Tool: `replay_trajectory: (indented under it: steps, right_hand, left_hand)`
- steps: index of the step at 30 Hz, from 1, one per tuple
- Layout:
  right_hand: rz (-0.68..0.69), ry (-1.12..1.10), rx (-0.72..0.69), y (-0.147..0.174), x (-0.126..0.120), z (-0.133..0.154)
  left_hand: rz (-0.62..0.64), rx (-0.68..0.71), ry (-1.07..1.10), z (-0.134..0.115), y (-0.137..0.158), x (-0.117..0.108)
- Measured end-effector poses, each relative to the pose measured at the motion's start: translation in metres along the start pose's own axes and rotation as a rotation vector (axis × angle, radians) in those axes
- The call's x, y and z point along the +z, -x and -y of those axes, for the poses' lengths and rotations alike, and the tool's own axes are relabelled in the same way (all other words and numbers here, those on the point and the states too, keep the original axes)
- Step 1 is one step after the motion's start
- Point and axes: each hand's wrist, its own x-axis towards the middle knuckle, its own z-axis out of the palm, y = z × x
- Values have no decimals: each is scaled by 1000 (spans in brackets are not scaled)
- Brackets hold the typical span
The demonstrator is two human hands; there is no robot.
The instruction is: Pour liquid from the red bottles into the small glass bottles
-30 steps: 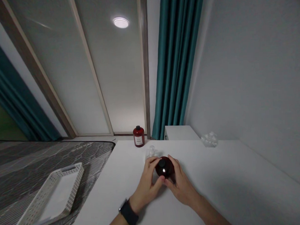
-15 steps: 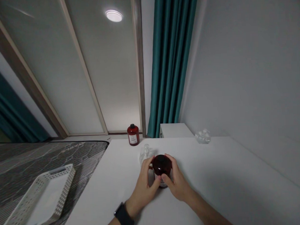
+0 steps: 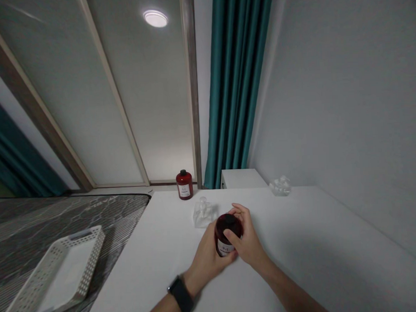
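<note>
A dark red bottle (image 3: 220, 236) with a black cap and a white label stands between my two hands over the white table. My left hand (image 3: 209, 257), wearing a black watch at the wrist, is wrapped round its left side, with the thumb low across the front by the label. My right hand (image 3: 249, 247) holds the bottle's right side, its thumb lying on the shoulder just below the cap. Its other fingers curl behind the bottle and are partly hidden. Just beyond my left hand lies a clear, crumpled plastic piece (image 3: 203, 214).
A second red bottle (image 3: 184, 187) with a black cap stands at the table's far left corner. More crumpled clear plastic (image 3: 280, 187) lies at the far right edge. Left of the white table (image 3: 157, 259), a white perforated basket (image 3: 92, 267) sits lower down. A white cabinet (image 3: 243, 178) is behind.
The bottle has shifted slightly right and tilted, so its cap and label show more. My left hand has wrapped further round it; my right thumb has moved up onto its shoulder.
</note>
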Motion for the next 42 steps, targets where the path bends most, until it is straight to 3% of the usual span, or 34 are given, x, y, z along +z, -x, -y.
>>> replay_trajectory:
  steps: [6,12,21,30,36,42]
  right_hand:
    - [-38,-84,0,-3,-2,4]
    - [-72,1,-71,2,-9,-3]
    - [-128,78,-192,11,0,13]
    - [-77,66,-146,11,1,13]
    - [-187,61,-115,8,3,11]
    - [-37,17,-140,11,-2,15]
  left_hand:
    - [40,11,0,1,3,-2]
    - [43,30,1,2,3,-3]
    - [52,66,-57,-7,1,-3]
    - [23,82,-103,0,2,0]
    - [49,75,-88,-3,1,-2]
    - [41,67,-85,-1,1,-1]
